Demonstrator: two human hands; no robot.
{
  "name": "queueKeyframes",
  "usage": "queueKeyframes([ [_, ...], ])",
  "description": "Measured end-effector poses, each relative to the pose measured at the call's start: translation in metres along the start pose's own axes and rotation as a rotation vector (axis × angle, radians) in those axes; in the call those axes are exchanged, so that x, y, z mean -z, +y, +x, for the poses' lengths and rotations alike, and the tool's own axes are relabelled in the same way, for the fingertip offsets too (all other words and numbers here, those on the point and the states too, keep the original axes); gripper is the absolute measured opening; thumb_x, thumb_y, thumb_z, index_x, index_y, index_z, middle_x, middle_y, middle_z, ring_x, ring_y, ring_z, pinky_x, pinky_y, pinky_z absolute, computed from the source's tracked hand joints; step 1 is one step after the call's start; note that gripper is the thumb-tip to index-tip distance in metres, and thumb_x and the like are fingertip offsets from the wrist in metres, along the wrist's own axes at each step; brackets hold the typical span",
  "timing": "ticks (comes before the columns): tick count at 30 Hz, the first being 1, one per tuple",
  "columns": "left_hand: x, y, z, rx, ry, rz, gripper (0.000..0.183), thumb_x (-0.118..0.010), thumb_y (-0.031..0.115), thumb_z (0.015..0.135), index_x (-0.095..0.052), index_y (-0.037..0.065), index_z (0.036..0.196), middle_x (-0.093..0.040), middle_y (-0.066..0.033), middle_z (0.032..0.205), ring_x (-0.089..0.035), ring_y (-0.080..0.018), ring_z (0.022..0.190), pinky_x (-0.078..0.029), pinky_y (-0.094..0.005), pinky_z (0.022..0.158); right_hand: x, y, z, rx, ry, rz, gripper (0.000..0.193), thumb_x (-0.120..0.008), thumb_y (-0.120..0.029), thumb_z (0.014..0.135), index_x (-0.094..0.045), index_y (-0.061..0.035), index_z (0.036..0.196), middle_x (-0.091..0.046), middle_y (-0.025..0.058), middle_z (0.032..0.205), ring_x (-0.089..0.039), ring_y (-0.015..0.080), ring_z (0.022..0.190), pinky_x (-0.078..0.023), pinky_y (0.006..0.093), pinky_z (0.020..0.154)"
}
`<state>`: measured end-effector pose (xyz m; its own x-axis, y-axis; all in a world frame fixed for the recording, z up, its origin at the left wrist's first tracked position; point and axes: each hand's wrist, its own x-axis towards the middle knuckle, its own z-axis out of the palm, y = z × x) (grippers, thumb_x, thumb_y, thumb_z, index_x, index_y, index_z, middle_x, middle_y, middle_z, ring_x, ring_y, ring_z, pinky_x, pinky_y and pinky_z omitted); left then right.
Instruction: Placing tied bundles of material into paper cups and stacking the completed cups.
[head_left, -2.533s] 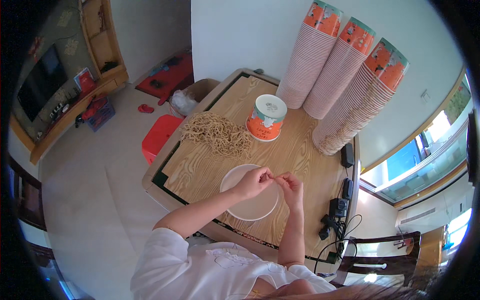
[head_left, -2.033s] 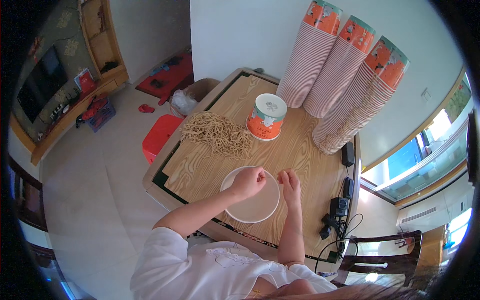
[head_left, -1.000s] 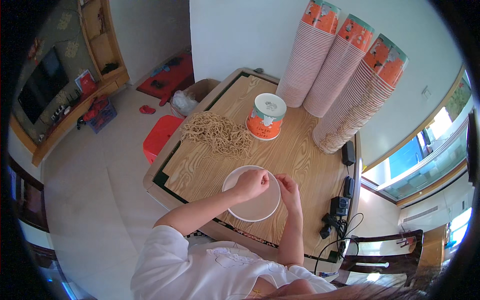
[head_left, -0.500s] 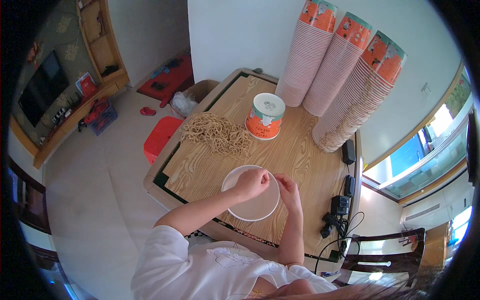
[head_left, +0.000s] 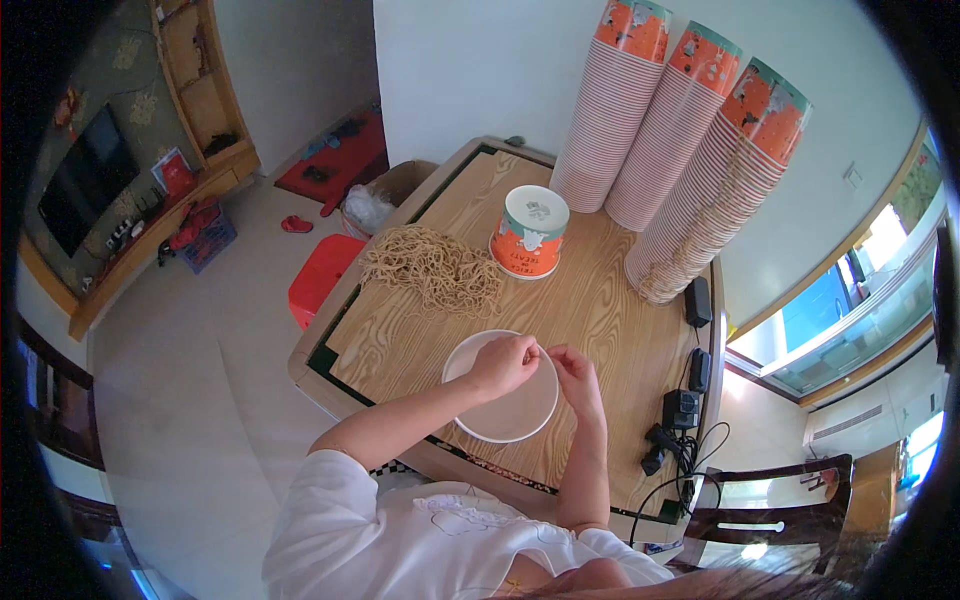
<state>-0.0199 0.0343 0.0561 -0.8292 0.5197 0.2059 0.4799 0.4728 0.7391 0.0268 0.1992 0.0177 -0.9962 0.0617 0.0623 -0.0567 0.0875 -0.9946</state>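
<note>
A white round paper bucket [head_left: 500, 415] stands mouth up on the table before me. My left hand [head_left: 505, 364] reaches across its opening, fingers closed in a pinch just inside the far right rim. On the outer side of the same rim, my right hand [head_left: 577, 380] has its thumb and fingers pressed together. What the fingertips hold is too small to make out. Beyond the bucket lies a loose heap of tan cord [head_left: 435, 270]. Beside the heap an orange and teal printed paper bucket [head_left: 528, 235] rests upside down.
Three tall stacks of nested paper buckets [head_left: 640, 120] lean at the table's far right, tan cord hanging along the nearest one. Power adapters [head_left: 681, 410] and black cables lie along the right edge of the wood-grain table [head_left: 590, 300]. A red stool [head_left: 322, 278] stands off the left edge.
Both hands stay at the bucket's rim with almost the same finger pose. The cord heap and the buckets have not moved.
</note>
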Motion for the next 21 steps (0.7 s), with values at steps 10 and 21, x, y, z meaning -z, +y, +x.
queueKeyframes([
  [10, 0.024, 0.006, 0.007, -0.149, 0.084, 0.442, 0.015, -0.061, 0.016, 0.074, -0.057, 0.006, 0.084, -0.057, -0.0107, 0.081, -0.062, -0.0295, 0.071, -0.049, -0.0432, 0.06, 0.0, 0.008, 0.002, 0.034, 0.125, 0.053, 0.006, -0.05, -0.004, 0.088, -0.054, -0.0004, 0.091, -0.059, 0.0042, 0.081, -0.057, 0.0104, 0.074, -0.047, 0.0229, 0.068],
  [21, 0.055, -0.012, 0.024, -0.067, -0.462, -0.063, 0.024, -0.066, 0.028, 0.075, -0.065, 0.004, 0.079, -0.064, -0.0101, 0.074, -0.063, -0.0202, 0.068, -0.049, -0.0335, 0.06, 0.002, 0.005, 0.002, 0.005, 0.14, 0.135, 0.006, -0.053, -0.005, 0.086, -0.056, -0.0004, 0.09, -0.06, 0.004, 0.079, -0.058, 0.0116, 0.073, -0.048, 0.0247, 0.069],
])
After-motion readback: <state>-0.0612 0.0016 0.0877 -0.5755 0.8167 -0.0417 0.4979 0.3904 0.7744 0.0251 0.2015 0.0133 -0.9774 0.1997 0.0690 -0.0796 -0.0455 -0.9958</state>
